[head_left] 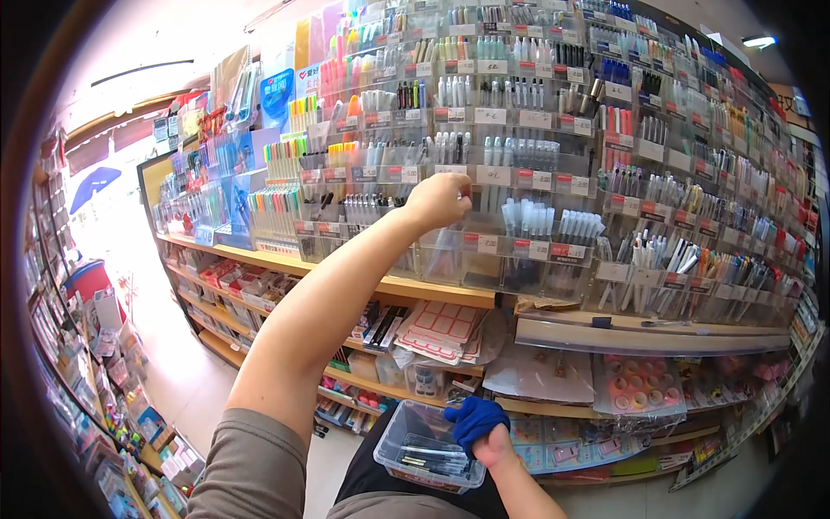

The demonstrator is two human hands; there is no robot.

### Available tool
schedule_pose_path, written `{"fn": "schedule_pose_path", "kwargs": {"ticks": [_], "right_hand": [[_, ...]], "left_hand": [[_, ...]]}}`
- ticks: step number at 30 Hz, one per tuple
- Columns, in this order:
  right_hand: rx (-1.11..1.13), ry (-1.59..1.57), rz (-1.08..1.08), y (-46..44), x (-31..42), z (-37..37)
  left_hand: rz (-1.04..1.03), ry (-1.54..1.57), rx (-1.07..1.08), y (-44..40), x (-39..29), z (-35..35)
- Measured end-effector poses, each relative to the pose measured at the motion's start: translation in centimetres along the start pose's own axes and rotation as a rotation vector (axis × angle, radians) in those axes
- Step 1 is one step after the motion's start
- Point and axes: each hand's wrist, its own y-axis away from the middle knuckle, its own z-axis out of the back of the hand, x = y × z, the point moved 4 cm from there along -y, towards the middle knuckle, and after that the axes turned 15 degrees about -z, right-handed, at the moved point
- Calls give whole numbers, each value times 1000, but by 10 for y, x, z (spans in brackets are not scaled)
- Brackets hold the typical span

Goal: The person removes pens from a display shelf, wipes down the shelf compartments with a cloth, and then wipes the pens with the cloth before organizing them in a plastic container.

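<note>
My left hand (439, 201) is stretched out to the pen rack, at a clear compartment in its middle. Its fingers are curled together, and whatever is between them is hidden. Low in front of my body, my right hand (494, 445) is closed on a bunched blue cloth (474, 422). The cloth presses against the edge of a clear plastic box (386, 450), held tilted over my dark trousers. Several pens (432, 458) lie in the bottom of the box. Just right of my left hand, pale pens (526, 216) stand in a compartment.
Tiers of clear compartments with pens and price tags (487, 244) cover the wall. Below runs a wooden shelf edge (432, 290). Red-framed label sheets (439, 329) and tape rolls (640, 385) lie on lower shelves. More goods line the aisle's left side, near a red-blue bucket (86, 278).
</note>
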Motion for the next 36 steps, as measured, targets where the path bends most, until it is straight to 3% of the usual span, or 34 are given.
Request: {"fn": "schedule_pose_path", "kwargs": {"ticks": [5,11,13,19,25,36], "right_hand": [[-24,-10,-4,2,0,-2],[-9,-47,-59,2,0,6],[-109,-53,-49,9,2,-7],[69,0,29,0,-1,3],[-75,-14,-6,6,1,-5],[13,21,-3,2,-1,0]], "left_hand": [[-158,-87,23,1,2,-8],[-113,-304,58,2,12,-6],[-70,-303,53,2,16,-3],[-27,-317,31,4,26,-2],[-80,-290,48,9,13,7],[-87,-250,-23,12,17,-3]]}}
